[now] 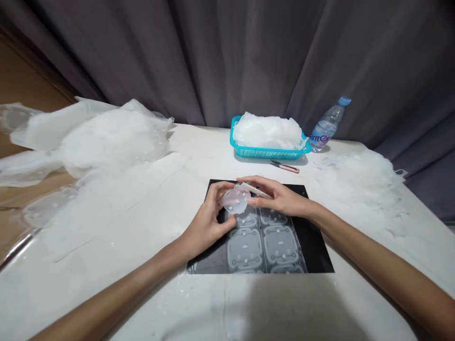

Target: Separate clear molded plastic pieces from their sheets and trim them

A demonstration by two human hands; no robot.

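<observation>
Both my hands are raised over a black mat point(317, 246). My left hand point(216, 210) curls its fingers and thumb around the edges of a small translucent plastic piece point(235, 201) with white dots. My right hand point(275, 196) pinches a thin, flat whitish piece point(256, 190) between thumb and fingers, tilted beside the dotted one. Whether the two pieces are joined, I cannot tell. Beneath my hands, a clear sheet with several rounded-square shapes point(245, 248) lies on the mat, its far part hidden by my hands.
A turquoise basket point(272, 152) with white, soft-looking material point(268, 131) stands behind the mat. Near it are a water bottle point(327, 128) and small pink-handled snips point(285, 166). Heaps of translucent plastic pieces lie left point(117, 137) and right point(366, 184). A grey curtain point(231, 57) hangs behind.
</observation>
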